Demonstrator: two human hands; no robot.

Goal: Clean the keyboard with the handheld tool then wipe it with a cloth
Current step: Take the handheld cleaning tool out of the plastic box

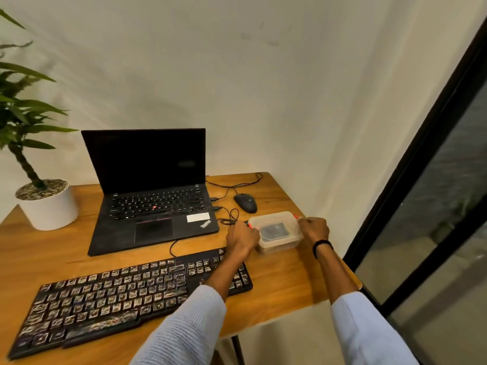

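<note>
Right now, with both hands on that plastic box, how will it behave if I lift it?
The plastic box is probably light: thin translucent walls, one dark item inside. Likely stiff enough, with its lid on. The item may slide if you tilt it.

My left forearm lies over the right end of the keyboard (105, 299). The box (276, 229), which my left hand (241, 237) and right hand (313, 229) grip at its ends, sits near the right edge of the table (284, 280). In front of it there is bare wood between the keyboard's end and that edge. Behind the box, the mouse (245, 203) and looping cables (232, 214) crowd the strip beside the laptop (152, 206), and its upright screen walls off the back. A band of wood between laptop and keyboard is open, crossed by one cable. The plant pot (50, 209) fills the far left corner. The wall (263, 101) stands just behind the table.
</note>
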